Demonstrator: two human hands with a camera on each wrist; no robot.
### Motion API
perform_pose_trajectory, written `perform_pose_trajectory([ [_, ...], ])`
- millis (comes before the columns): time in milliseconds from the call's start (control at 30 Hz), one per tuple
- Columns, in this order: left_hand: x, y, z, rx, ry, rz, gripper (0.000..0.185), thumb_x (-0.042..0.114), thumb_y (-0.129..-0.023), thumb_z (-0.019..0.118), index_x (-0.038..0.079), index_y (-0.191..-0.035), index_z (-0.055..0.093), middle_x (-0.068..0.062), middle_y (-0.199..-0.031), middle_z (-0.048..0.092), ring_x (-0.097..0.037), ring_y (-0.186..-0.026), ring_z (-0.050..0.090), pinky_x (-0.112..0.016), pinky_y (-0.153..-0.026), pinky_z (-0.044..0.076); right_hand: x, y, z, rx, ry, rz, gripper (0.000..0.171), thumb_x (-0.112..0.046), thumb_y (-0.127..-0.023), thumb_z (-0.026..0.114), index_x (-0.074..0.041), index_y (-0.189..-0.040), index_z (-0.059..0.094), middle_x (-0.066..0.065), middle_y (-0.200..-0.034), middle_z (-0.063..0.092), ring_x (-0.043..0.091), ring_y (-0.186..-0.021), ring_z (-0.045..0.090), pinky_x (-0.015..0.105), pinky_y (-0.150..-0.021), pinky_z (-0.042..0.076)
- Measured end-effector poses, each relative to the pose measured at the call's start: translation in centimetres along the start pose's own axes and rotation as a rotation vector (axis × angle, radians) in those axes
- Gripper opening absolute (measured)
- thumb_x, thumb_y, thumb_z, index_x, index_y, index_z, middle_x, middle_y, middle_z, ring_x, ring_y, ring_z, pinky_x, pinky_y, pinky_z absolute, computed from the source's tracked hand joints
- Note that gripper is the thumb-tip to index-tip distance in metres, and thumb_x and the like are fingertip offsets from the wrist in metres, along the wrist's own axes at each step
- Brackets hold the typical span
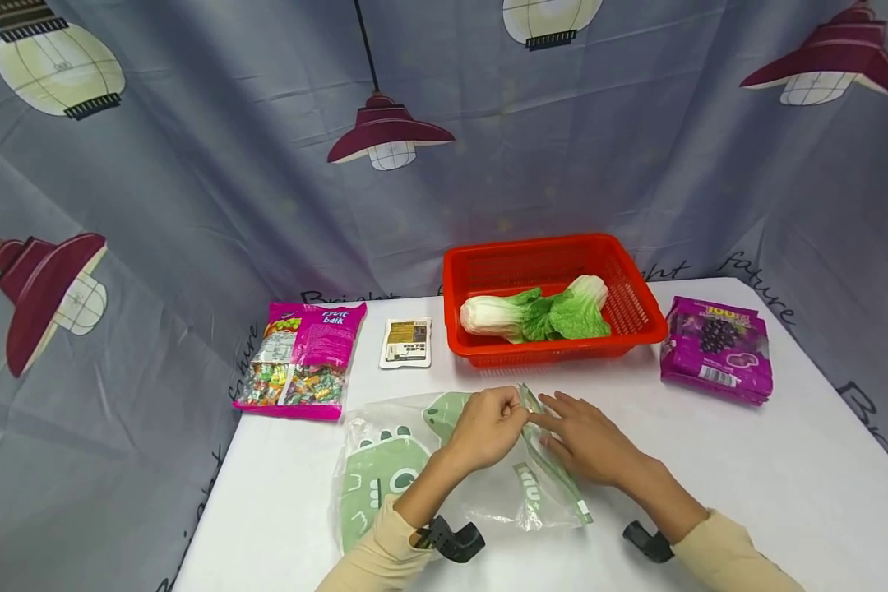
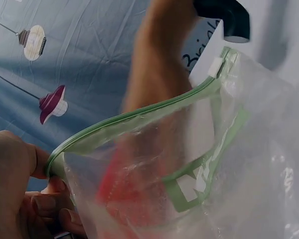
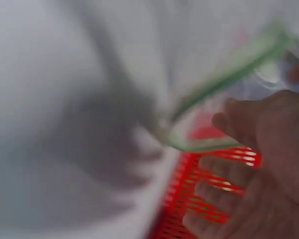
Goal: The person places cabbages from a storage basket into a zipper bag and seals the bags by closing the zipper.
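Observation:
A clear zip bag (image 1: 385, 473) with a green cartoon print lies flat on the white table, its green-edged mouth toward the right. My left hand (image 1: 488, 427) pinches the bag's far corner by the green zip edge (image 2: 139, 113), and the left wrist view shows thumb and fingers on that corner. At the mouth, my right hand (image 1: 590, 440) reaches in from the right with its fingers loosely extended. In the right wrist view those fingers (image 3: 222, 172) are spread beside the green rim, which stands parted there. A white zip slider (image 2: 217, 67) sits at the near end.
Behind the bag stands a red basket (image 1: 462, 267) holding Chinese cabbages (image 1: 580, 308). A pink candy bag (image 1: 299, 362) lies at the left, with a small white-edged packet (image 1: 405, 344) beside it. A purple grape-print package (image 1: 716, 349) lies at the right.

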State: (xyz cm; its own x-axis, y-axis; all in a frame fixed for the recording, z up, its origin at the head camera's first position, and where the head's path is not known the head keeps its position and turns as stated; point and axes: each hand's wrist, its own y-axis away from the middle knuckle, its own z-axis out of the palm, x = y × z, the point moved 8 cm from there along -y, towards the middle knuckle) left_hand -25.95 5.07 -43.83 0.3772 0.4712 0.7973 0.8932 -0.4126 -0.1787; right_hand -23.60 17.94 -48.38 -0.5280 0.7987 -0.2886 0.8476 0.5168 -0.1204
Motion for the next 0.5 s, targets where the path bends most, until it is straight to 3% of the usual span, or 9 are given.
perform_pose_trajectory([
  [133, -0.3, -0.1, -0.3, 0.012, 0.022, -0.015, 0.021, 0.010, -0.081, 0.054, 0.016, -0.061, 0.049, 0.012, -0.049, 0.035, -0.003, -0.049, 0.036, -0.021, -0.047, 0.026, -0.4, -2.1, -4.1, 0.126, 0.012, -0.101, 0.022, -0.011, -0.087, 0.071, -0.007, -0.109, 0.074, 0.009, -0.110, 0.070, 0.028, -0.100, 0.066, 0.047, -0.085, 0.052],
  [233, -0.5, -0.1, -0.4, 0.009, 0.036, -0.027, 0.020, 0.011, -0.081, 0.054, 0.016, -0.062, 0.049, 0.011, -0.049, 0.034, -0.003, -0.049, 0.035, -0.021, -0.047, 0.025, -0.1, -3.9, -6.8, 0.201, 0.016, -0.144, 0.015, -0.011, -0.086, 0.072, -0.010, -0.101, 0.076, -0.001, -0.088, 0.071, 0.017, -0.073, 0.065, 0.039, -0.062, 0.053],
  [400, -0.8, -0.1, -0.6, 0.014, 0.038, -0.034, 0.021, 0.011, -0.081, 0.054, 0.016, -0.062, 0.048, 0.011, -0.049, 0.033, -0.003, -0.049, 0.034, -0.021, -0.047, 0.025, 1.1, -7.3, -9.9, 0.263, -0.002, -0.167, 0.013, -0.017, -0.088, 0.072, -0.012, -0.098, 0.077, -0.003, -0.081, 0.071, 0.013, -0.063, 0.060, 0.034, -0.051, 0.048],
  [500, -0.9, -0.2, -0.6, 0.009, 0.041, -0.029, 0.021, 0.010, -0.082, 0.054, 0.015, -0.062, 0.047, 0.010, -0.050, 0.034, -0.003, -0.050, 0.034, -0.021, -0.047, 0.024, 2.7, -9.3, -10.3, 0.238, -0.007, -0.120, 0.018, -0.017, -0.088, 0.072, -0.010, -0.104, 0.077, 0.002, -0.092, 0.073, 0.018, -0.072, 0.066, 0.036, -0.053, 0.050],
])
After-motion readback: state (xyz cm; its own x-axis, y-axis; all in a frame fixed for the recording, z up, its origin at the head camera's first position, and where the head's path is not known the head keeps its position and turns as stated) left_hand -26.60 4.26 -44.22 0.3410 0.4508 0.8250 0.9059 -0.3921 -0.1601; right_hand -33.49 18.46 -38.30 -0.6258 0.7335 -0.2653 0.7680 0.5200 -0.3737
